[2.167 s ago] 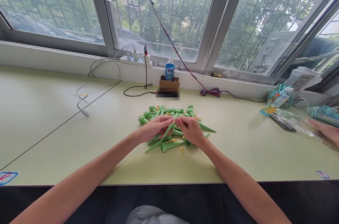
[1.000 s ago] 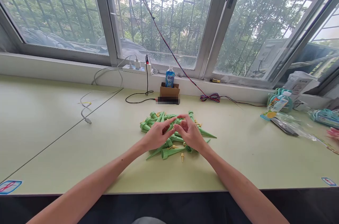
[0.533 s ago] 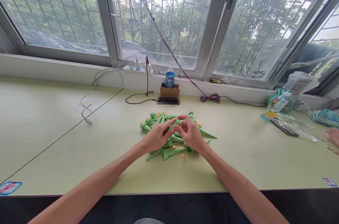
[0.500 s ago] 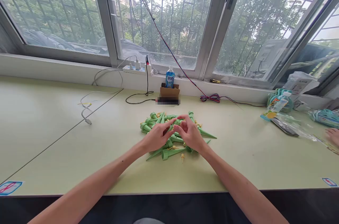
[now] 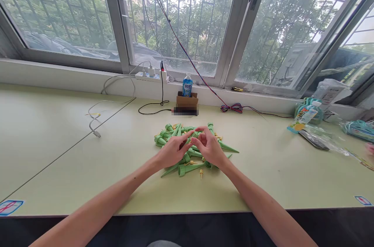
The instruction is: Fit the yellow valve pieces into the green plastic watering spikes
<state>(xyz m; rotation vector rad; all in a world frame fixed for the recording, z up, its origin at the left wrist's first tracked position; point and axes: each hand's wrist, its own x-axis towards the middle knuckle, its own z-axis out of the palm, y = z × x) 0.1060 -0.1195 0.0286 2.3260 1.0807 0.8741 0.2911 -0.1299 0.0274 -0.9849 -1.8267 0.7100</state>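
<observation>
A pile of green cone-shaped plastic watering spikes lies on the table, with small yellow nozzle pieces in and around it. My left hand rests over the pile's left part, thumb and forefinger apart. Opposite it, my right hand lies over the right part, its forefinger and thumb also spread. The fingertips of both hands come close together above the middle of the heap. Nothing held shows in either hand; the lower fingers are partly hidden.
Behind the pile, a blue-labelled bottle stands by a small cardboard box. A grey cable lies left and a bundled cable right. Farther right are a phone, a drink pouch and part of another person's hand.
My hands and the pile stay in place. At the right edge, the other person's hand has moved farther out of view.
</observation>
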